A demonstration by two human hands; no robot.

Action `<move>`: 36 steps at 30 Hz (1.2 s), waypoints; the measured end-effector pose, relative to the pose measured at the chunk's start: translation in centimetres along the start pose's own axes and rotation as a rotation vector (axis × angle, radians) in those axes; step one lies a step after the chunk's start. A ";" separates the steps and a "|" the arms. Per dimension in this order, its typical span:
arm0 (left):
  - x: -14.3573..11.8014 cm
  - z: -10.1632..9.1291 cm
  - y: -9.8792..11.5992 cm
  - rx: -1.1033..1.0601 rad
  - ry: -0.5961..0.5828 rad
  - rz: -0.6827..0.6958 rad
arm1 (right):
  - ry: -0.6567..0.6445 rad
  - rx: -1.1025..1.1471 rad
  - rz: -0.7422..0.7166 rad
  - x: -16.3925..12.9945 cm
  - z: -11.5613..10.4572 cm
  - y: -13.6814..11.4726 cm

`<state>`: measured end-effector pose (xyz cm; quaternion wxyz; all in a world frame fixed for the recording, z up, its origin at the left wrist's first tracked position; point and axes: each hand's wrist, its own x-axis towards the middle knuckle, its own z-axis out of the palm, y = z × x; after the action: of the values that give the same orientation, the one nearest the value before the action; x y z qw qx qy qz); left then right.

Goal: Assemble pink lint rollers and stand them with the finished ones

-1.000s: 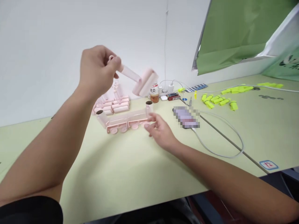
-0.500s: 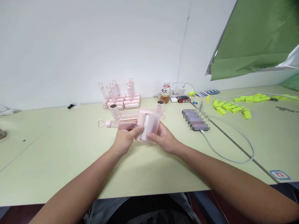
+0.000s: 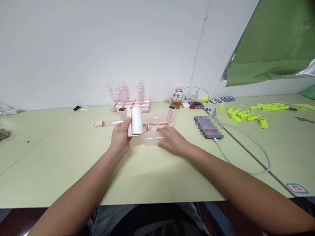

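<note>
Head view of a pale green table (image 3: 61, 170) against a white wall. The left hand (image 3: 119, 139) grips a pink lint roller (image 3: 133, 121) at the neck where its handle meets the head, fingers curled around it and thumb up against the white roll; the roller is held just above the table, near its middle, with the white roll upright in the picture and the clear handle (image 3: 108, 123) running out to the left, ending in a small heart-shaped loop. The right hand (image 3: 172, 139) lies flat and open, palm down, with its fingertips resting on a clear plastic cover (image 3: 154, 139) that lies on the table just to the right of the roller; it grasps nothing. Directly behind both hands stands a pink parts tray (image 3: 157, 124), with a clear cover piece and two short cardboard-cored tubes at its ends. Farther back, by the wall, a cluster of finished pink lint rollers (image 3: 130, 98) stands with handles upward. To the right of it are a small drink bottle (image 3: 177, 97), a white charger with cable (image 3: 194, 95) and a phone (image 3: 208, 127) lying flat, its cable looping over the table. At far right, many yellow-green plastic pieces (image 3: 248, 113) lie scattered, below a green sheet (image 3: 278, 42) hanging on the wall.
</note>
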<state>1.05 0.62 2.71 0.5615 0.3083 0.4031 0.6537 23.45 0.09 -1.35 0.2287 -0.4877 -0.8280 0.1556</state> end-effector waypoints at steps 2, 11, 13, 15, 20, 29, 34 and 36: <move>-0.1 0.1 0.0 0.001 -0.003 -0.006 | 0.030 -0.022 0.012 0.3 0.4 0.0; -0.2 0.1 -0.3 0.030 -0.010 -0.043 | 0.133 -0.082 0.101 0.6 0.6 1.2; -0.3 0.1 -0.3 0.040 -0.012 -0.051 | 0.139 -0.080 0.110 0.7 0.6 1.3; -0.4 0.2 -0.3 0.040 -0.021 -0.053 | 0.141 -0.065 0.119 0.7 0.6 1.4; -0.3 0.1 -0.6 0.034 -0.029 -0.068 | 0.136 -0.028 0.122 0.9 0.2 1.5; -2.1 1.1 -2.3 0.094 -0.277 0.014 | 0.332 0.512 -0.061 -0.5 -0.1 -1.4; -3.9 1.4 -2.4 0.410 -0.516 -0.001 | 0.038 1.063 0.055 -1.5 0.7 -3.4; -4.5 0.9 -1.3 0.736 -0.635 -0.102 | 0.101 1.056 0.117 -1.6 0.6 -3.4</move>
<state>3.26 -3.60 2.24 0.5418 0.6503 0.4306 0.3133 21.27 -2.92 -0.60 0.4736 -0.3584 -0.5962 0.5401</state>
